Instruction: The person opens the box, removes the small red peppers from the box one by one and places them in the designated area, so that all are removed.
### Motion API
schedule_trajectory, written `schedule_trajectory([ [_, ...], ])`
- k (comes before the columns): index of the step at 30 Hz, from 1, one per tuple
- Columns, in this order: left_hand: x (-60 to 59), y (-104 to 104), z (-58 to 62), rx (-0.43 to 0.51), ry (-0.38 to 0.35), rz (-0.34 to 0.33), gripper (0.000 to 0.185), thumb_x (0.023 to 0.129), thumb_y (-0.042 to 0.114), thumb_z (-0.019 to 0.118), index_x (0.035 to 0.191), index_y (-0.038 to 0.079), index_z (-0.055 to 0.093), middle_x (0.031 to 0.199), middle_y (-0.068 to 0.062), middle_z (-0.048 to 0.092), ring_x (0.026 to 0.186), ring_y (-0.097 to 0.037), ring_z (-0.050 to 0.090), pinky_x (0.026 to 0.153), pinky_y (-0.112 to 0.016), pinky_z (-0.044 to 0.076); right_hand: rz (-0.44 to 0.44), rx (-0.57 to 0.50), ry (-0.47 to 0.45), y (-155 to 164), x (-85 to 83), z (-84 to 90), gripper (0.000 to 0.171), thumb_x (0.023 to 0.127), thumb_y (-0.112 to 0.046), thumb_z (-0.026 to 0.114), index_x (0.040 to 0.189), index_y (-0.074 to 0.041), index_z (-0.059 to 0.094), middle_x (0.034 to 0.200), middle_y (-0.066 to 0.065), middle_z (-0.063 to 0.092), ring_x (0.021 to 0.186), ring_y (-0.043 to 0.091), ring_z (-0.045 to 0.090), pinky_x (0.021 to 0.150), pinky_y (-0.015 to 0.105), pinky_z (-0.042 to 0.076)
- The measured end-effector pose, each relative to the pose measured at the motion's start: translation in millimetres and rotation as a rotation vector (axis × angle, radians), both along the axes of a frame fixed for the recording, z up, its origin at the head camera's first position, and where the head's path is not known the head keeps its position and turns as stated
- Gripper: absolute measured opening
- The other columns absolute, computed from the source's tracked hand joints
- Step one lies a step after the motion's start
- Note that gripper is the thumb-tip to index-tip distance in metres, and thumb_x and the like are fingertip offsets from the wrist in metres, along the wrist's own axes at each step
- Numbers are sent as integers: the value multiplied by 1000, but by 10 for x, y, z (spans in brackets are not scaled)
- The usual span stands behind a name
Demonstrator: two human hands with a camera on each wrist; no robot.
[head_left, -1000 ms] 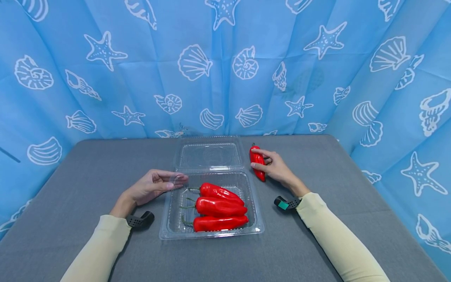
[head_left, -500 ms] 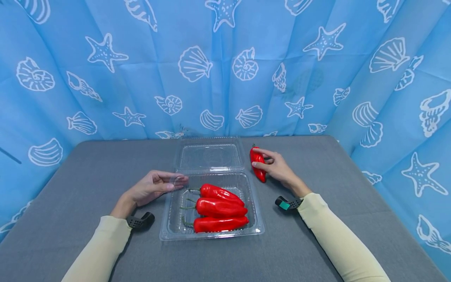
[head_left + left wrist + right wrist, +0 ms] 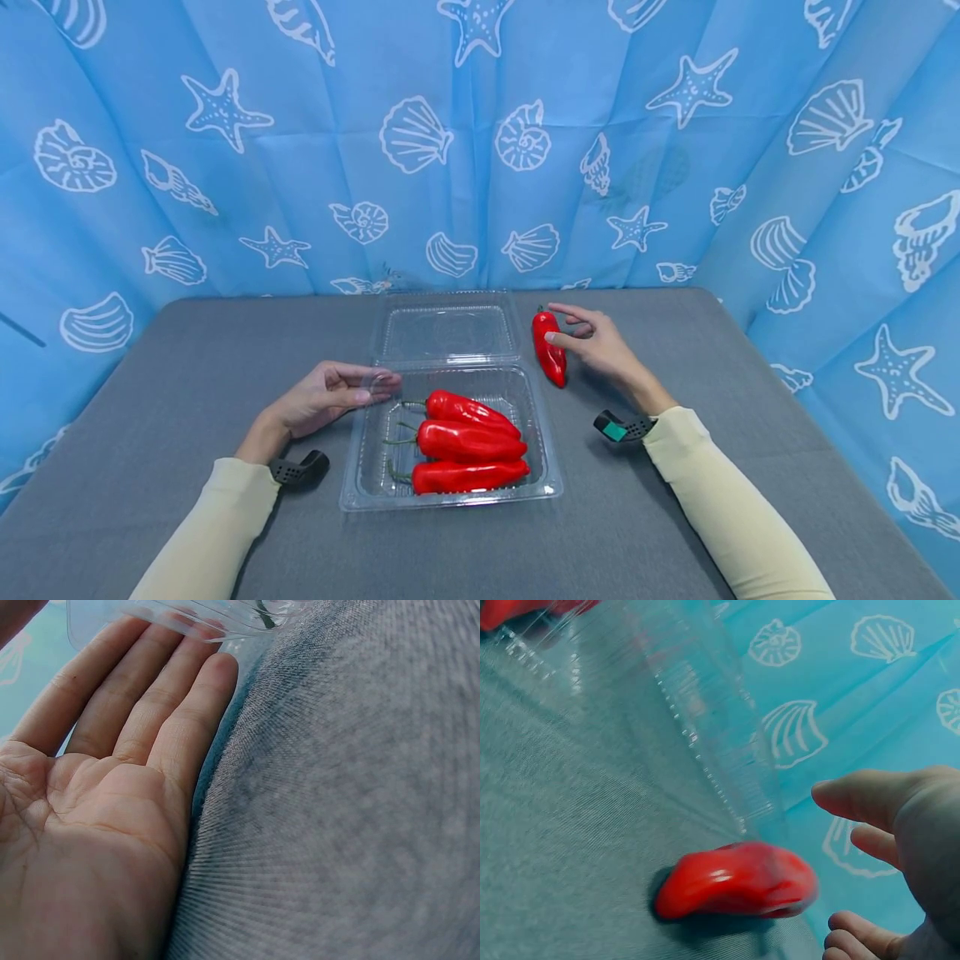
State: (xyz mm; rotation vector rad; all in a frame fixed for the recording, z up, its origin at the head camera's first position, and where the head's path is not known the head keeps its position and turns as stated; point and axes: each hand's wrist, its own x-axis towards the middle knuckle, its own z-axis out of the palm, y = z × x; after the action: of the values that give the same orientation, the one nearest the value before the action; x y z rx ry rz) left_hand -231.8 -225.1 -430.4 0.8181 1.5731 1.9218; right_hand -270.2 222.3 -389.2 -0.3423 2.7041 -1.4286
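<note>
The right hand [image 3: 600, 346] sits just to the right of a lone red pepper [image 3: 549, 350]. Its fingers are loose and spread, and they hold nothing. From the head view the fingertips look very near the pepper, but the right wrist view shows a small gap between the right hand [image 3: 900, 847] and the red pepper [image 3: 739, 889]. So this grip is open.

The pepper lies on the gray tabletop [image 3: 187, 358], just to the right of the clear plastic box [image 3: 450, 492], close to where the box meets its lid [image 3: 447, 332]. The lid is flipped open and lies flat behind the box. Three more red peppers [image 3: 465, 440] lie side by side inside the box, with their green stems pointing left.

The left hand [image 3: 322, 398] rests on the tabletop at the left side of the box. Its straight fingers [image 3: 150, 712] touch the box's left rim. It does not hold the box; it only leans against it.

The lone pepper is smooth and rounded, so it could roll away if a finger bumps it. The box is thin and light. It may slide or tip if the left hand pushes too hard on the rim. The three peppers already take up a lot of room in the box, so a fourth one could sit crooked there.
</note>
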Motion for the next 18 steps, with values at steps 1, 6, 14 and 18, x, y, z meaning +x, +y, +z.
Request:
schedule_trajectory([
  [1,-1,0,1,2,4,-3,44,97,-6,58,140,-11,52,139,-18,61,132,-25,57,110,-36,44,4,2,7,5,2,16,59,95,-26,70,150,-11,51,143,26,46,118,40,46,79,43,49],
  [6,-7,-5,2,4,10,-8,43,97,-5,58,140,-10,53,139,-18,60,132,-24,57,110,-35,44,25,6,20,-5,35,104,62,94,-26,71,150,-12,50,146,25,44,126,43,42,86,53,53],
  [14,-20,-10,-6,0,16,-5,43,97,-5,57,140,-10,53,140,-20,59,132,-25,56,110,-35,44,62,-5,42,-75,105,237,61,93,-27,72,150,-15,52,144,23,47,126,41,44,92,56,50],
  [18,-13,-11,-3,-4,12,-2,44,97,-5,57,140,-12,52,140,-20,59,132,-25,56,110,-35,44,93,-6,66,-135,155,315,61,93,-27,73,149,-16,53,142,21,50,124,41,48,93,54,49],
])
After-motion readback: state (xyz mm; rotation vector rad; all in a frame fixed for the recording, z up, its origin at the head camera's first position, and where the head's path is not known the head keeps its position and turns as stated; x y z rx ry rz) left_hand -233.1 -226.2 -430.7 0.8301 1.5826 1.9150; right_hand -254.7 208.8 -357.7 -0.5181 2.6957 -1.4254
